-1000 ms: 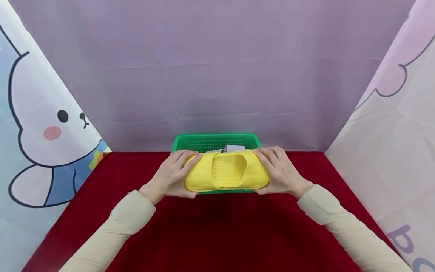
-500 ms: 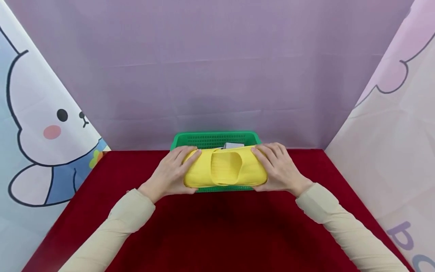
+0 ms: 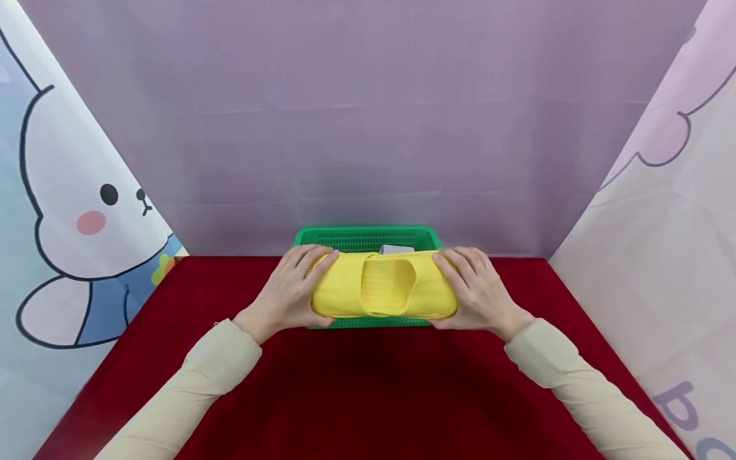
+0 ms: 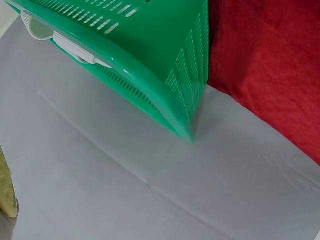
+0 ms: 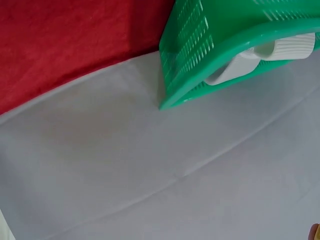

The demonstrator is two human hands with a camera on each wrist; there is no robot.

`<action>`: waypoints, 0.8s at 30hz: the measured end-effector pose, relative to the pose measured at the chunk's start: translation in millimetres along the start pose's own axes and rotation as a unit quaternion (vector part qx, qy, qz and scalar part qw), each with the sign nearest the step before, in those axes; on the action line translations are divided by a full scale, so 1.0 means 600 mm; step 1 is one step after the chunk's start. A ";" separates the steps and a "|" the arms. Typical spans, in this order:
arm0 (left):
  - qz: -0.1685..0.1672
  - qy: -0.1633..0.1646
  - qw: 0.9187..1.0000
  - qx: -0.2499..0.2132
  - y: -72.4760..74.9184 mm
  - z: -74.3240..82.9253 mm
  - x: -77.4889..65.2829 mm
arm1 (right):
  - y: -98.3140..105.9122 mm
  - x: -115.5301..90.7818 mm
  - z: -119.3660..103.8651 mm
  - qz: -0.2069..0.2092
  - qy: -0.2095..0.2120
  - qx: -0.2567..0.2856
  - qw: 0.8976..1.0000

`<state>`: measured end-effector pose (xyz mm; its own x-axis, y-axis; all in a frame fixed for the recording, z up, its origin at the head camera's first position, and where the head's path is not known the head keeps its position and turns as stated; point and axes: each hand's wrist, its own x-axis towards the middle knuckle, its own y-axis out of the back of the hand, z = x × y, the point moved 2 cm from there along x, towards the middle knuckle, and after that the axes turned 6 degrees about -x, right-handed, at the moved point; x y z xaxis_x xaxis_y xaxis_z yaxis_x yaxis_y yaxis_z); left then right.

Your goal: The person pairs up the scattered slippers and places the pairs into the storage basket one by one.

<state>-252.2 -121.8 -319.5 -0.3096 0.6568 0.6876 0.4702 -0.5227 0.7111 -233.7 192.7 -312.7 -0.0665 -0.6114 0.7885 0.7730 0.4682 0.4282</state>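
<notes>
A pair of yellow slippers (image 3: 339, 287), seemingly fitted into each other, is held level in front of and above a green basket (image 3: 368, 229) in the head view. My left hand (image 3: 285, 291) grips their left end, fingers over the top and thumb beneath. At the right end my right hand (image 3: 482, 291) holds them the same way. Only a yellow edge (image 4: 6, 187) shows at the side of the left wrist view. Inside the basket lie white ribbed pieces (image 5: 292, 47) that look like slippers; the yellow pair hides much of them in the head view.
The basket stands at the back of a red cloth-covered table (image 3: 368, 396), close to a grey-purple backdrop (image 3: 368, 128). Printed side panels flank the table, one with a cartoon rabbit (image 3: 75, 191) on the left.
Both hands keep hold of the yellow slippers, which stay nearly in place. The slippers shift and tilt slightly; the whole view also moves a little.
</notes>
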 end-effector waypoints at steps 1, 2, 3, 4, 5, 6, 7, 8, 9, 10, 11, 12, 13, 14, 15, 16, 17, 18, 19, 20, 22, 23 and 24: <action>0.004 -0.003 1.000 0.001 -0.001 0.001 -0.001 | -0.001 -0.001 -0.001 0.005 -0.001 0.004 1.000; 0.006 -0.006 1.000 0.003 -0.002 0.001 -0.002 | -0.003 -0.003 -0.002 0.011 -0.002 0.008 1.000; 0.006 -0.008 1.000 0.008 -0.002 0.001 -0.003 | -0.004 -0.004 -0.004 0.016 -0.003 0.011 1.000; 0.006 -0.009 1.000 0.014 -0.003 0.001 -0.005 | -0.006 -0.005 -0.006 0.021 -0.004 0.014 1.000; 0.005 -0.009 1.000 0.017 -0.003 0.001 -0.006 | -0.009 -0.006 -0.008 0.024 -0.005 0.017 1.000; 0.005 -0.010 1.000 0.021 -0.004 0.001 -0.007 | -0.011 -0.007 -0.010 0.027 -0.007 0.019 0.999; 0.002 -0.009 1.000 0.024 -0.004 0.001 -0.008 | -0.014 -0.007 -0.011 0.028 -0.009 0.021 0.999; 0.001 -0.010 1.000 0.027 -0.004 0.001 -0.009 | -0.016 -0.008 -0.012 0.029 -0.011 0.023 0.999; -0.001 -0.009 1.000 0.028 -0.004 0.001 -0.009 | -0.018 -0.008 -0.013 0.029 -0.013 0.025 0.999; -0.001 -0.009 1.000 0.028 -0.004 0.001 -0.010 | -0.019 -0.008 -0.014 0.029 -0.016 0.028 0.999; -0.001 -0.009 1.000 0.027 -0.004 0.001 -0.010 | -0.021 -0.008 -0.015 0.029 -0.018 0.030 0.999; 0.000 -0.008 1.000 0.026 -0.004 0.001 -0.010 | -0.022 -0.007 -0.015 0.028 -0.021 0.032 0.999; 0.000 -0.006 1.000 0.026 -0.004 0.001 -0.010 | -0.023 -0.007 -0.016 0.027 -0.022 0.033 0.999; 0.001 -0.003 1.000 0.025 -0.004 0.001 -0.011 | -0.024 -0.005 -0.016 0.024 -0.023 0.035 0.999; 0.002 0.001 1.000 0.024 -0.004 0.001 -0.012 | -0.025 -0.004 -0.016 0.021 -0.024 0.036 0.999; 0.002 0.005 1.000 0.022 -0.005 0.001 -0.014 | -0.027 -0.004 -0.017 0.018 -0.024 0.037 0.999; 0.003 0.008 1.000 0.021 -0.006 0.001 -0.016 | -0.028 -0.003 -0.018 0.015 -0.025 0.038 0.999; 0.003 0.011 1.000 0.018 -0.007 0.000 -0.018 | -0.030 -0.003 -0.019 0.011 -0.026 0.040 0.999; 0.004 0.012 1.000 0.016 -0.007 0.001 -0.020 | -0.031 -0.003 -0.020 0.008 -0.027 0.040 0.999; 0.004 0.013 1.000 0.013 -0.008 0.001 -0.022 | -0.031 -0.004 -0.022 0.004 -0.027 0.040 0.999; 0.004 0.010 1.000 0.008 -0.010 0.001 -0.024 | -0.031 -0.006 -0.023 -0.001 -0.028 0.038 0.999; 0.003 0.007 1.000 0.006 -0.010 0.001 -0.024 | -0.030 -0.007 -0.023 -0.003 -0.029 0.036 0.999; 0.002 0.004 1.000 0.004 -0.010 0.001 -0.022 | -0.028 -0.007 -0.023 -0.005 -0.029 0.033 0.999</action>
<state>-250.5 -127.1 -333.0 -0.3152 0.6503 0.6912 0.4782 -0.5203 0.7075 -237.9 178.7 -329.3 -0.1115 -0.5784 0.8081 0.7293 0.5047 0.4619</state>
